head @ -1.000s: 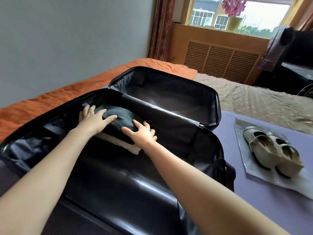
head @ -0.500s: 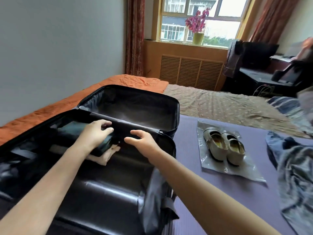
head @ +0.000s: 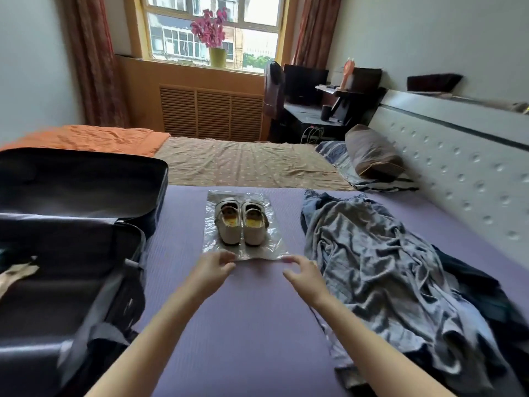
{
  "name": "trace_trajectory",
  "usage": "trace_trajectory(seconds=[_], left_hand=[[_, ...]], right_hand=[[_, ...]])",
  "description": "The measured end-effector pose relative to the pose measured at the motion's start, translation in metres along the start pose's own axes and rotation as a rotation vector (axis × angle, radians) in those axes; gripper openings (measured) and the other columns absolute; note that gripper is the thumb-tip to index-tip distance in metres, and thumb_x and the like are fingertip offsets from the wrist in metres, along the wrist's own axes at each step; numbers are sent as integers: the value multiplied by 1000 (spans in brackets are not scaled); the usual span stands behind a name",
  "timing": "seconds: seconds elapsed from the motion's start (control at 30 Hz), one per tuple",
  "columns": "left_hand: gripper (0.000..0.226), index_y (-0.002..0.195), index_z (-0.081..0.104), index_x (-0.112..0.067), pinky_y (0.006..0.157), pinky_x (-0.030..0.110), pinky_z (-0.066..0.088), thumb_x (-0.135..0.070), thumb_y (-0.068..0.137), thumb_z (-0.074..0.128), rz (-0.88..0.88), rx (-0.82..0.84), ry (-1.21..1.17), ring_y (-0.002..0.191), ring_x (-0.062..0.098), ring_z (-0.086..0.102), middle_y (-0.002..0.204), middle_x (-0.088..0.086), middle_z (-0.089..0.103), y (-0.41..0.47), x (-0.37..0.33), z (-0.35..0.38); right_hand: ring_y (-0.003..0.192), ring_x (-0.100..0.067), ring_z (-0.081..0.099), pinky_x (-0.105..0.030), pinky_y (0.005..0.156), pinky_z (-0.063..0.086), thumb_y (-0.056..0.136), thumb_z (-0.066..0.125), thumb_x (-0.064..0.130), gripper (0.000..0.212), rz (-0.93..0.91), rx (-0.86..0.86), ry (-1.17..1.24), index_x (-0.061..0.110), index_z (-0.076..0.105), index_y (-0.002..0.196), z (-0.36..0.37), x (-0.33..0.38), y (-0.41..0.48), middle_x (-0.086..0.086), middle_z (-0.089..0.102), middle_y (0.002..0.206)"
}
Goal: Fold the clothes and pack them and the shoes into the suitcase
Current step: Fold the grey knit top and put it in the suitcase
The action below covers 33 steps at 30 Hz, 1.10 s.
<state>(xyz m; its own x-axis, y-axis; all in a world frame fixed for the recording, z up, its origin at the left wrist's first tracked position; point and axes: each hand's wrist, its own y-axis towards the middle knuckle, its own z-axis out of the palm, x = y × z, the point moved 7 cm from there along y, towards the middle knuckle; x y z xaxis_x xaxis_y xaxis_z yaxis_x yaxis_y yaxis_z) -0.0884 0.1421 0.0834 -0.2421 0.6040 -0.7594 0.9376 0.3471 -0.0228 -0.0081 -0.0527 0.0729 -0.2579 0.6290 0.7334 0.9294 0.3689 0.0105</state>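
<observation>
A pair of cream shoes (head: 242, 222) stands on a clear plastic bag (head: 211, 247) in the middle of the purple mat. My left hand (head: 213, 267) reaches the bag's near left edge with fingers curled, and my right hand (head: 302, 272) hovers at its near right corner, fingers loosely curled; neither plainly holds it. The black suitcase (head: 71, 253) lies open at the left with folded clothes showing at its left edge. A crumpled grey-blue garment (head: 380, 270) lies in a heap to the right of my right hand.
The purple mat (head: 243, 325) covers the near bed. A brown sheet and orange blanket (head: 86, 137) lie beyond it. A padded headboard (head: 458, 173) runs along the right with a pillow (head: 372, 153). A desk and window stand at the far end.
Both hands left the folded clothes in the suitcase and moved right to the near edge of the plastic bag under the shoes. The view turned right, showing the heap of clothes.
</observation>
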Motion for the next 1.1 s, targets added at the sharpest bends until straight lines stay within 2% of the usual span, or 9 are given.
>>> trace_trajectory(seconds=[0.23,0.33,0.43,0.53,0.6,0.67,0.77,0.87,1.1], left_hand=[[35,128,56,-17,101,21,31,-18,92,55,62,213,84,127,14,46,135,1,53,-18,-20,148],[36,129,55,-17,99,22,35,-16,93,53,43,250,81,122,17,51,135,0,53,-23,-20,178],[35,128,56,-15,100,21,34,-13,93,52,13,240,44,124,13,50,133,2,55,-21,-19,193],[32,124,59,-11,93,21,41,-10,92,54,-42,188,-72,110,14,58,124,8,61,-14,-20,202],[31,123,59,-8,89,27,47,-9,92,56,-101,143,-147,99,15,59,120,11,63,-7,-18,208],[36,126,55,-6,90,34,49,-10,91,58,-161,111,-200,101,19,59,121,14,60,1,-14,216],[52,135,45,-7,96,39,45,-16,88,64,-212,39,-193,112,28,56,128,16,54,14,-11,223],[61,140,38,-9,95,35,42,-20,87,66,-196,-41,-149,108,27,57,128,13,51,29,-17,224],[47,124,57,-16,89,35,47,-22,80,73,-217,-151,-97,102,22,60,104,3,68,50,-24,230]], right_hand=[[144,-17,18,-32,115,16,90,54,51,67,82,80,-521,25,33,147,-40,-124,-50,3,27,155],[145,-15,17,-33,117,13,91,53,49,58,58,41,-594,25,41,143,-32,-143,-64,6,26,156],[139,-14,28,-29,116,15,94,52,40,32,3,-80,-569,28,61,123,-32,-146,-67,11,39,149],[128,-13,44,-28,112,23,91,59,32,19,-46,-184,-531,25,71,104,-35,-140,-69,13,57,132],[105,-17,62,-32,97,44,78,76,26,8,-67,-231,-482,22,74,84,-38,-137,-72,8,71,104],[79,-18,68,-31,73,54,63,87,20,18,-106,-275,-438,22,71,72,-39,-142,-76,4,71,78],[73,-14,66,-26,68,51,65,84,20,19,-176,-286,-399,22,69,77,-38,-145,-82,7,69,75],[72,-8,65,-17,73,42,66,78,26,18,-254,-289,-415,25,68,81,-38,-145,-88,13,67,75],[84,-8,70,-19,71,51,62,84,30,19,-234,-282,-396,28,71,76,-36,-151,-82,12,72,84]])
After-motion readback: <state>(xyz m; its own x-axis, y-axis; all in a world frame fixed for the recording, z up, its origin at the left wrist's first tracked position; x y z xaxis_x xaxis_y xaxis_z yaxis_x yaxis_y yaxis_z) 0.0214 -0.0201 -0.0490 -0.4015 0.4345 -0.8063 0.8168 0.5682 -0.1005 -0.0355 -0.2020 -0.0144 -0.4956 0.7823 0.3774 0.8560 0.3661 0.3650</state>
